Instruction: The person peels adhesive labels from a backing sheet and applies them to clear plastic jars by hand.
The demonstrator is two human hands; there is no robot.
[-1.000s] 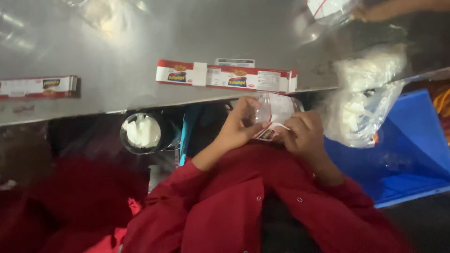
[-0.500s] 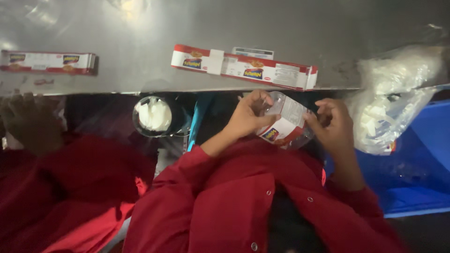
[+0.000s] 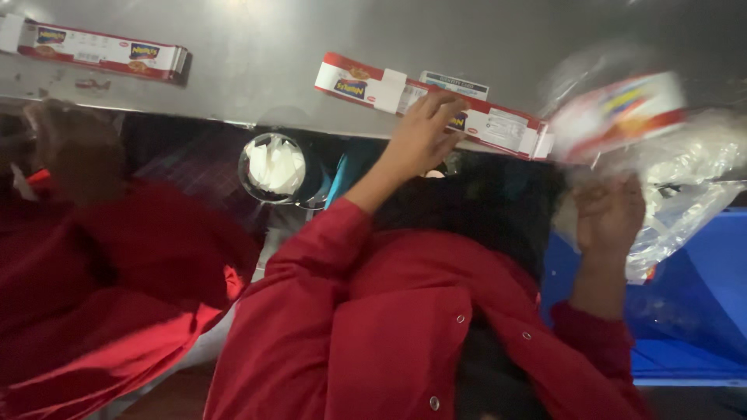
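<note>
- The left hand (image 3: 424, 136) lies with its fingers spread flat on a long red-and-white carton (image 3: 432, 105) at the near edge of the steel table (image 3: 257, 54); it presses on the carton rather than closing around it.
- The right hand (image 3: 611, 214) is raised beyond the table's right end, fingers curled loosely; whether it grips anything cannot be told through the blur.
- Just above that hand a blurred red, white and yellow packet (image 3: 622, 113) hangs in the air, against crumpled clear plastic bags (image 3: 685, 194).
- A second long carton (image 3: 101, 50) lies near the table's far left corner, well apart from the first.
- Below the table's near edge sits a round clear container (image 3: 274, 167) with white contents.
- A blue bin (image 3: 700, 311) stands under the plastic bags at the right.
- Both arms wear red sleeves (image 3: 366, 311).
</note>
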